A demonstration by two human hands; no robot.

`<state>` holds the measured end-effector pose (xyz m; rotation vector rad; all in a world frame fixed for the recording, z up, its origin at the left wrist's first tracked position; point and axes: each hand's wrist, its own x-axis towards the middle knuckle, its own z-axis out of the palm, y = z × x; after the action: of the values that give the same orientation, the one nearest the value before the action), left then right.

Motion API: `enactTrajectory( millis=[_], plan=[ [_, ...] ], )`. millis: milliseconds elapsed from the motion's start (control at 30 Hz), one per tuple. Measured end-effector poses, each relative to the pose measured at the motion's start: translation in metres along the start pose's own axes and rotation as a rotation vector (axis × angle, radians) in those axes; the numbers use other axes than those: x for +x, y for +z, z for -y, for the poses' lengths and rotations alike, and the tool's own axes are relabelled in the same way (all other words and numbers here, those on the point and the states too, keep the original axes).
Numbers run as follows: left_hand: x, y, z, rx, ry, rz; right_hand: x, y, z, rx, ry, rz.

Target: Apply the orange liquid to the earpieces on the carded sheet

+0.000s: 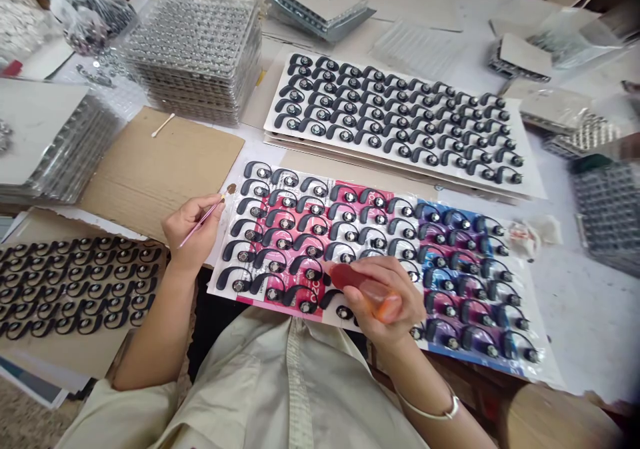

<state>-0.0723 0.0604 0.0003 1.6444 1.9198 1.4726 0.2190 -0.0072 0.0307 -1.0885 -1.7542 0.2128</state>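
Pale shirt front [250, 395], foremost in the head view, just below the near edge of a colour-printed panel [544, 362]. On this panel, black hooked pieces [241, 284] with round metallic studs, set in rows over pink, white, blue and purple print. Above the panel's near half, right hand [387, 292], fingers curled around a translucent orange-red bottle [350, 279], narrow end directed leftward across the panel; contact between tip and any piece not discernible. Below the panel's near edge, at the right wrist, a pale bangle [453, 409]. Just beside the panel's left edge, left hand [193, 225], thumb and fingers pinching a slender pink stick [203, 221], slanted with upper end toward the panel. Farther left of the panel, brown cardboard [165, 169] bearing a white cotton swab [163, 125]. Beyond the panel's far left corner, a tall stack of clear trays [195, 42]. Directly beyond the panel, a white board [530, 170] with further rows of black hooked pieces. Lower left of the panel, a brown board [55, 352], similarly covered.
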Motion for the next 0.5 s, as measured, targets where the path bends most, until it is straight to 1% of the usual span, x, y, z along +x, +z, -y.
enactTrajectory(
  millis=[200,367,500],
  plan=[
    [-0.0011,-0.0011,-0.0007,0.023,-0.023,0.005,0.0013,0.0010,0.0006,0.004,-0.007,-0.015],
    [-0.0005,-0.0015,-0.0006,0.021,-0.011,0.008,0.0011,0.0010,0.0000,-0.015,-0.031,-0.014],
    [-0.0008,-0.0014,-0.0004,0.001,-0.004,0.010,0.0019,0.0004,0.0011,-0.038,-0.046,0.018]
  ],
)
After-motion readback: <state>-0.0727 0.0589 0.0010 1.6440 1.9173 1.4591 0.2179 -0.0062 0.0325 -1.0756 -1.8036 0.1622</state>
